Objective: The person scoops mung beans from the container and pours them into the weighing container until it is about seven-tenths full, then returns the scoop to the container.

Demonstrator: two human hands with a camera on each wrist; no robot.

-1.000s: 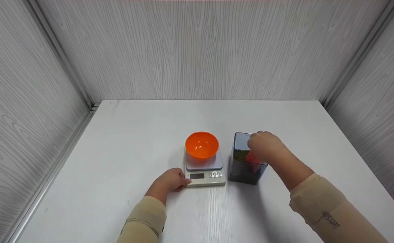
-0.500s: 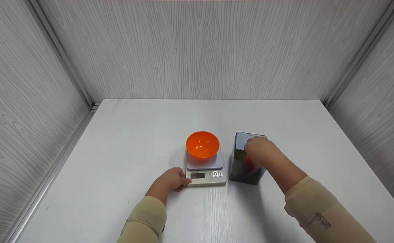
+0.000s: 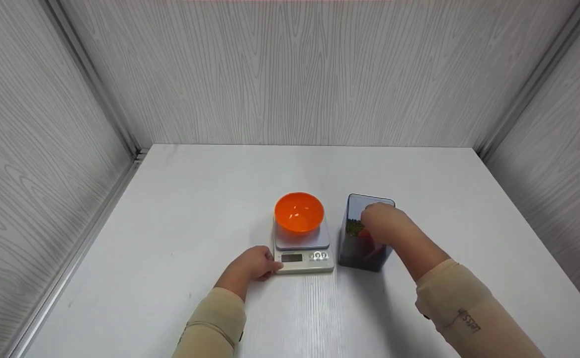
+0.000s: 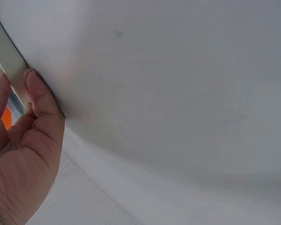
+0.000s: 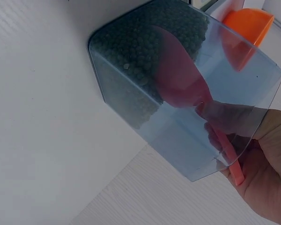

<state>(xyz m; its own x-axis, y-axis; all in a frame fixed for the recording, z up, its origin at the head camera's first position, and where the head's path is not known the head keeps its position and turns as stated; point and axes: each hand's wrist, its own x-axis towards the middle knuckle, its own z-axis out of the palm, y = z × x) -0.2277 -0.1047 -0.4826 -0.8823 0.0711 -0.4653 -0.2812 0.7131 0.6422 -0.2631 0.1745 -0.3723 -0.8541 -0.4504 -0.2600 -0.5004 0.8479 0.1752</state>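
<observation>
My left hand [image 3: 255, 263] pinches the front left corner of a white kitchen scale [image 3: 307, 266], thumb on top and fingers along its side. In the left wrist view the fingertips touch the scale's edge [image 4: 11, 61]. An orange bowl [image 3: 298, 213] sits on the scale's platform. To the right stands a tall clear container [image 3: 362, 256] partly filled with small green beans [image 3: 354, 227]. Inside it, my right hand [image 3: 386, 223] grips the handle of a red scoop [image 5: 182, 77]. The scoop's blade is down among the beans, seen through the container wall.
Everything stands on a white table [image 3: 210, 199] with a grey wood-grain panel [image 3: 290, 74] behind and further panels at both sides. The container is close to the scale's right side, with a narrow gap between them.
My right hand has gone lower and slightly left, taking the scoop deeper into the container. The left hand keeps its hold on the scale.
</observation>
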